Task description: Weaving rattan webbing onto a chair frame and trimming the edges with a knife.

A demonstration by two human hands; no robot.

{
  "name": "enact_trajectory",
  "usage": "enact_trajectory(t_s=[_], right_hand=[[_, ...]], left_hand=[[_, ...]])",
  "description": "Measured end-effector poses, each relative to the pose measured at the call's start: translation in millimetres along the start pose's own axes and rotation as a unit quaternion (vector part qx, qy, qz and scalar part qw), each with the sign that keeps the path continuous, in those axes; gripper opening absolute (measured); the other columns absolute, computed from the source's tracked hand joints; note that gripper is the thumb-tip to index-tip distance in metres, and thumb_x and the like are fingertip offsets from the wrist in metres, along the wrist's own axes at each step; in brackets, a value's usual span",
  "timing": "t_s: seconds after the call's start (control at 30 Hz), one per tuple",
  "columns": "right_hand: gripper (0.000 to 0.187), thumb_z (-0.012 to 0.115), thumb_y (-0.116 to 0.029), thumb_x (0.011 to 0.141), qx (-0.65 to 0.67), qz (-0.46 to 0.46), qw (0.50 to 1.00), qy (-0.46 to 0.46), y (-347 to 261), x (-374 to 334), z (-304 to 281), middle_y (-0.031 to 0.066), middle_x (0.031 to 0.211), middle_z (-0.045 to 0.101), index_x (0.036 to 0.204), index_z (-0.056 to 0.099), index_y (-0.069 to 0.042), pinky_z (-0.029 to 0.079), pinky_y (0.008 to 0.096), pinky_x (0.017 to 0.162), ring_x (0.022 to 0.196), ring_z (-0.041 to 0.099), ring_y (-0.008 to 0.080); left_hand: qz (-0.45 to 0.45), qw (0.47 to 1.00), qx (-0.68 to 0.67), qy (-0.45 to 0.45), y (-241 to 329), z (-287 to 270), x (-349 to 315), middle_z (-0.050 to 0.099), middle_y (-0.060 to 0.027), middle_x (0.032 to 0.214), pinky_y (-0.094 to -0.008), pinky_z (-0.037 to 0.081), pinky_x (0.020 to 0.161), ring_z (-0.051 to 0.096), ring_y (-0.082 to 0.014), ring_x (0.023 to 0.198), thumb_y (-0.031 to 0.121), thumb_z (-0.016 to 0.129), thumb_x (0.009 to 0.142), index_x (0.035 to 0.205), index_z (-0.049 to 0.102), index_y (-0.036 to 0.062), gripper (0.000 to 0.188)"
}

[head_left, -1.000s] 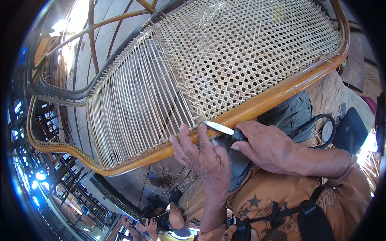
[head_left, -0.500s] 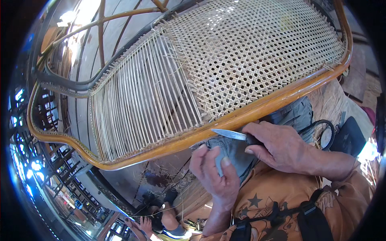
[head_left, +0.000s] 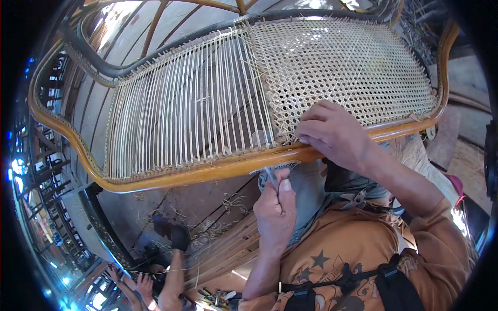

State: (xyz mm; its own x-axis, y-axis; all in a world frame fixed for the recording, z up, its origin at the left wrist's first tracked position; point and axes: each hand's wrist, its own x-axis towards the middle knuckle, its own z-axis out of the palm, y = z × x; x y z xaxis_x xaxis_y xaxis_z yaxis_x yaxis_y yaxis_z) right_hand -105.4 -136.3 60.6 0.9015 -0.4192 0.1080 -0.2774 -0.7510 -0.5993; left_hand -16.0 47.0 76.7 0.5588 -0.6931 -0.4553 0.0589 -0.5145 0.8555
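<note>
A curved wooden seat frame (head_left: 207,175) lies across in front of me. Its right part carries open cane webbing (head_left: 342,67); on the left only parallel cane strands (head_left: 171,109) are strung. My right hand (head_left: 334,135) rests on the near rail at the webbing's corner, fingers curled and pressed together; what they pinch is hidden. Just below the rail, my left hand (head_left: 276,215) is closed, with a knife (head_left: 271,177) in it. The knife's blade points up toward the rail, and its handle is hidden in the fingers.
Wooden planks (head_left: 228,254) and cane scraps (head_left: 228,202) lie on the floor. At the lower left, another person's hands (head_left: 142,287) and leg (head_left: 174,280) show. Dark furniture frames stand at the far left. My knees are under the near rail.
My right hand has moved from below the rail up onto the webbing's corner. The knife has passed from my right hand to my left, which has closed. The view has shifted.
</note>
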Motion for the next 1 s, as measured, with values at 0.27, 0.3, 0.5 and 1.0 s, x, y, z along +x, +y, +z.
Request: enact_trajectory(t_s=[0.27,0.3,0.5,1.0], right_hand=[[0.017,0.064,-0.017,0.073,-0.023,-0.028,0.998,-0.06,3.3,11.4,10.6,0.0028,0.089,0.058,0.089,0.062,-0.014,0.043,0.0362,0.079,0.091,0.056,0.0226],[0.017,0.064,-0.018,0.073,-0.033,-0.047,0.997,-0.055,0.9,12.0,11.9,0.0025,0.09,0.058,0.09,0.061,-0.015,0.043,0.0362,0.079,0.092,0.056,0.0223],[0.016,0.06,-0.02,0.075,-0.041,-0.108,0.992,-0.048,4.1,14.8,10.3,0.0039,0.089,0.054,0.088,0.059,-0.011,0.043,0.0342,0.079,0.089,0.055,0.0208],[0.02,0.058,-0.009,0.079,0.12,-0.11,0.986,-0.022,22.5,11.9,13.1,0.0104,0.099,0.059,0.099,0.061,-0.006,0.049,0.0363,0.079,0.093,0.059,0.028]], left_hand=[[0.037,0.997,0.068,-0.027,13.3,3.4,23.1,0.058,-0.0195,0.067,-0.0331,0.046,0.051,0.059,-0.0205,0.053,0.01,0.052,0.091,0.128,0.048,-0.0007,0.039],[0.022,0.996,0.083,-0.029,15.1,3.5,24.1,0.058,-0.0196,0.067,-0.0339,0.047,0.052,0.061,-0.0226,0.055,0.012,0.051,0.091,0.129,0.045,-0.002,0.042],[0.014,0.994,0.101,-0.039,20.5,13.8,26.8,0.061,-0.019,0.07,-0.0352,0.05,0.059,0.065,-0.0276,0.063,0.014,0.05,0.091,0.135,0.034,-0.0048,0.051],[-0.078,0.98,-0.182,-0.019,27.9,1.8,12.3,0.057,-0.0074,0.074,-0.0205,0.045,0.05,0.051,-0.0093,0.055,0.01,0.042,0.094,0.134,0.033,-0.0002,0.042]])
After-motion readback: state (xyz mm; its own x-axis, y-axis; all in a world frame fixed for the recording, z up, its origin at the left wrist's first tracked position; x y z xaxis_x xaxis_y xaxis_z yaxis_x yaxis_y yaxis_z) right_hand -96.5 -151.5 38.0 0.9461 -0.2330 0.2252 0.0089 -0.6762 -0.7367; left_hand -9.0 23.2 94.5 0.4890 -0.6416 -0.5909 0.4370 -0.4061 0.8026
